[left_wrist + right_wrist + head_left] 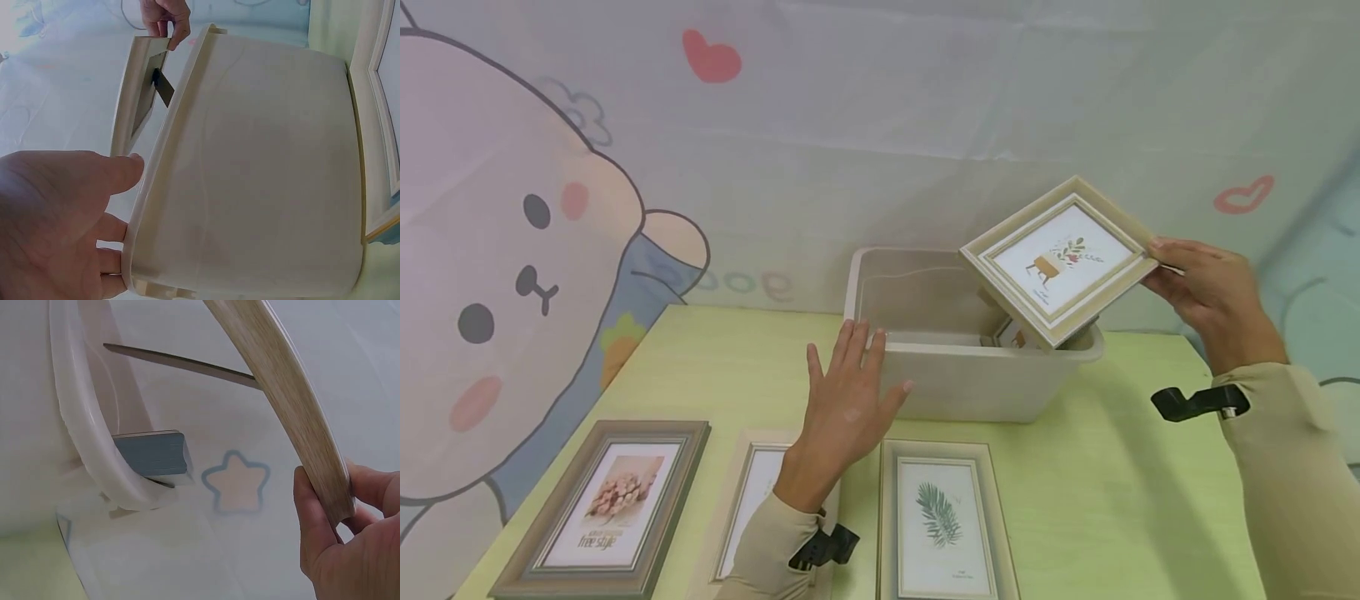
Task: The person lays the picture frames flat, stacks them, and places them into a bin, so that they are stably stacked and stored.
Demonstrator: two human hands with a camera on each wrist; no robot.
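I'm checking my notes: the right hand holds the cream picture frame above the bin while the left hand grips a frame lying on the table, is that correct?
Not quite: in the head view the left hand rests open against the bin's near wall, gripping nothing. The right hand does hold the cream picture frame above the bin.

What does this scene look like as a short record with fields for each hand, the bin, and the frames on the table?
Right hand: grips the edge of a light wooden frame, tilted above the bin's right end
Left hand: fingers straight, resting against the bin's near rim
Bin: pale plastic, open, another frame partly visible inside
Table: yellow-green, three frames lying flat along the near edge
Leaf-print frame: right of the left wrist
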